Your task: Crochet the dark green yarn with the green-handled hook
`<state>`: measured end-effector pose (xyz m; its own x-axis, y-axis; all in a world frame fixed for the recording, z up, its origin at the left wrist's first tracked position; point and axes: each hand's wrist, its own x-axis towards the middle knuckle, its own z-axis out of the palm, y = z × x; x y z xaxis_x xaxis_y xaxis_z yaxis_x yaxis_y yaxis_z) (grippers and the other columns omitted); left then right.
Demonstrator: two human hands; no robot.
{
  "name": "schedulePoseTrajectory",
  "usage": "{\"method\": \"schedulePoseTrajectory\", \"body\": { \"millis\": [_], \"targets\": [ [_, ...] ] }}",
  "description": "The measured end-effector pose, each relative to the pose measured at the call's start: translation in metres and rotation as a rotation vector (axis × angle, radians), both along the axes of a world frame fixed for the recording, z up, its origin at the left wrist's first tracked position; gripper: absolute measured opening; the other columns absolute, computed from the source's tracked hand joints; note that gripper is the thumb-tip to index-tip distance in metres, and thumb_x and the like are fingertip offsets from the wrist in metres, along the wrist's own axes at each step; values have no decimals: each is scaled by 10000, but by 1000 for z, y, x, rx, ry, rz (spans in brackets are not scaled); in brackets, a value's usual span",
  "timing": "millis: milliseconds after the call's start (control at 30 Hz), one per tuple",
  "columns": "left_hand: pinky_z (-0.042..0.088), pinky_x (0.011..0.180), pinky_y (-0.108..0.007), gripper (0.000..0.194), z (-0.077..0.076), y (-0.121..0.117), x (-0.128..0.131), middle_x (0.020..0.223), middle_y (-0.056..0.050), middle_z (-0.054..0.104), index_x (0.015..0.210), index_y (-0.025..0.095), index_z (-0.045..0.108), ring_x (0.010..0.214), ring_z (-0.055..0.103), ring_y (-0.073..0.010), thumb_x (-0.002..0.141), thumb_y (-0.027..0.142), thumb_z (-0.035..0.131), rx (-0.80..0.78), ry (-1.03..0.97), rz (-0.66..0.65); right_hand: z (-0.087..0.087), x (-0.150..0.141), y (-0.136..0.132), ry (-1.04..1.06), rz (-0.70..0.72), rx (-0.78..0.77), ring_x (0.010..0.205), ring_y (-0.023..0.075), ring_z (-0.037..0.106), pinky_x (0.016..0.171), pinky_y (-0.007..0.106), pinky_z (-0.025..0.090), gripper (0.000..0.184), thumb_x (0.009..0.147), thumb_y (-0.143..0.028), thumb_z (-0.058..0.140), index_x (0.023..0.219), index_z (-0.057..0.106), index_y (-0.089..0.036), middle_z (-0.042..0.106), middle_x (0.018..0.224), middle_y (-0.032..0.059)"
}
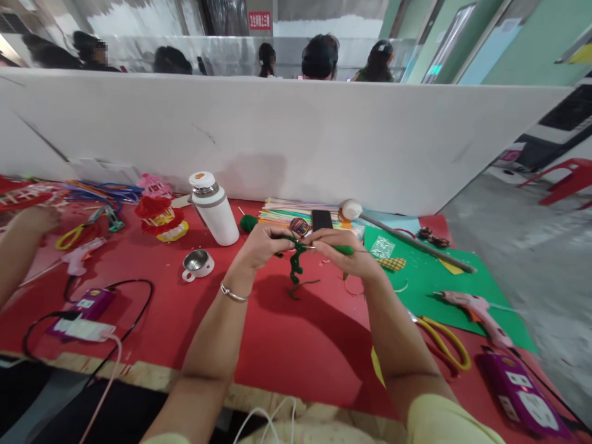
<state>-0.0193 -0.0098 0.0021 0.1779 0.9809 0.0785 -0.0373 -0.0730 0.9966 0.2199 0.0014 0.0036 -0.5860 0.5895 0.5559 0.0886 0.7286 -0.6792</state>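
Note:
My left hand (264, 248) pinches a strip of dark green crochet work (296, 264), which dangles above the red tabletop (296, 345). In my right hand (346, 250) is a crochet hook (343, 250) with a green handle; its thin metal shaft points left and meets the green yarn between both hands. Both hands are closed, side by side, over the middle of the table. Just behind my left hand lies a dark green yarn ball (248, 222). A multicoloured ball (300, 227) sits behind the gap between the hands.
Left stand a white thermos (215, 213) and its cup (198, 265). Right are yellow-handled scissors (446, 342), a pink glue gun (476, 308) and a purple power strip (522, 394). A co-worker's arm (23, 246) reaches in at far left. A white partition (296, 135) borders the back.

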Motion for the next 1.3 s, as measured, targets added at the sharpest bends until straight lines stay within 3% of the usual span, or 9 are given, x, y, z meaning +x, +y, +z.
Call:
{"method": "schedulePoseTrajectory", "body": {
  "millis": [167,300,367,467,600,833,967,1133,1300],
  "targets": [
    [432,532,-226,246,3,-4,5,653,-47,720,785,144,861,544,568,-97,544,187,893,-124,-218,-91,-11,-5,8,216,69,-412,857,201,736,801,327,593,401,986,-523,632,802,795,-206,788,850,55],
    [428,506,-214,317,5,-7,12,646,-42,709,881,140,866,547,601,-108,579,226,913,-119,-319,-49,-24,-31,8,481,86,-642,653,138,621,569,255,503,397,912,-617,684,916,752,-226,704,762,11],
    [433,503,-215,298,3,-7,15,673,-51,723,888,139,860,570,626,-120,617,250,909,-105,-316,-39,-27,-41,3,542,28,-589,714,143,648,550,249,483,396,926,-617,667,911,759,-232,741,907,40],
    [490,546,-233,229,-2,-5,20,701,-53,740,820,142,842,614,667,-142,625,245,905,-82,-322,-20,-25,-44,-6,480,-101,-365,919,196,710,638,289,541,436,1005,-569,575,831,793,-234,760,1084,78],
    [511,573,-229,215,-3,-4,25,737,-35,755,783,155,826,628,668,-129,596,214,912,-57,-406,47,-20,-42,-12,418,-263,-157,910,191,699,682,314,565,427,1046,-502,544,841,819,-248,745,1061,75],
    [451,500,-214,323,2,-6,24,785,-32,771,894,172,853,583,627,-101,606,272,960,-79,-428,5,-21,-46,-11,454,-333,-159,770,150,667,616,285,543,470,1040,-529,546,772,794,-233,715,966,54],
    [458,523,-218,316,0,-6,23,758,-36,762,864,165,853,584,630,-106,566,216,945,-107,-413,2,-19,-48,-13,476,-380,-140,870,175,698,671,289,564,496,1036,-547,541,749,784,-225,734,964,59],
    [470,570,-232,156,0,-7,31,810,-27,765,759,176,826,638,621,-108,614,205,874,12,-325,153,-18,-48,-13,403,-396,-254,811,170,692,668,303,563,471,1040,-558,527,822,786,-230,765,1011,57],
    [482,580,-250,212,-3,-6,33,919,-55,782,854,173,835,691,639,-135,681,292,865,85,-267,209,-15,-45,-12,382,-401,-217,740,161,664,649,315,554,486,1030,-578,536,788,769,-227,779,1000,54]
  ]
}}
